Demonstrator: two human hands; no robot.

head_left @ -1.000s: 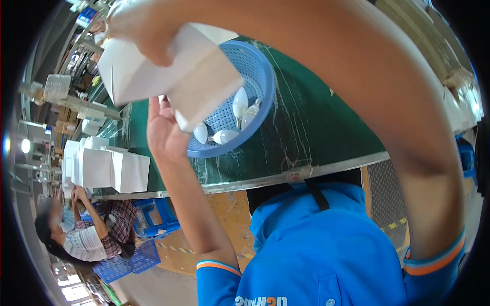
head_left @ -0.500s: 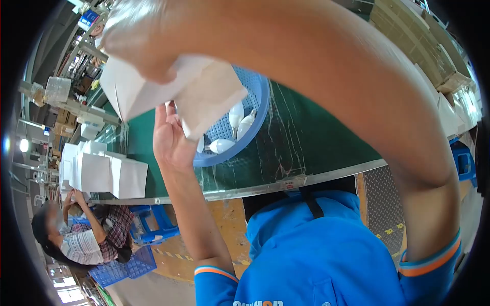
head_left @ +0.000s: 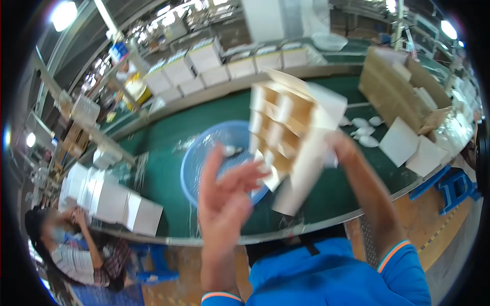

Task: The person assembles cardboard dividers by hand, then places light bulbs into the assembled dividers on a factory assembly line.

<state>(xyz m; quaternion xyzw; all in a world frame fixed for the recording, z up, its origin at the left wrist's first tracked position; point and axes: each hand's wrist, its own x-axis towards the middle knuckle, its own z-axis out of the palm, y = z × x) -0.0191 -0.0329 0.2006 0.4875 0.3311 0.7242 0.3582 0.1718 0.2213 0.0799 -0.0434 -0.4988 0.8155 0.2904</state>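
- We hold an open, white rectangular cardboard box (head_left: 297, 136), tilted and raised over the green counter (head_left: 173, 153), with its compartments facing our left; motion blurs its edges.
- Inside it we see a grid of tan and white cardboard dividers (head_left: 278, 125), and loose flaps hang out at its top and lower end.
- Our right hand (head_left: 341, 147) is clamped on the right side of the box.
- Our left hand (head_left: 224, 196) is apart from any grip, its fingers spread and blurred, in front of the basket; we cannot tell whether its fingertips touch the box.
- Behind that hand, the round blue plastic basket (head_left: 193, 166) sits on the counter, partly covered by hand and box, with some blurred white items in it.
- To the right of the box, several white bulbs (head_left: 365, 133) lie loosely on the counter.
- Beyond them we see a large open brown carton (head_left: 390, 92), with folded white cards (head_left: 400, 143) just in front of it.
- At our left, a row of white boxes (head_left: 104, 201) stands near the counter's edge, and a seated person (head_left: 76, 255) beside it has both hands close together.
- On the far side, smaller white packages (head_left: 204, 69) stand in a line.
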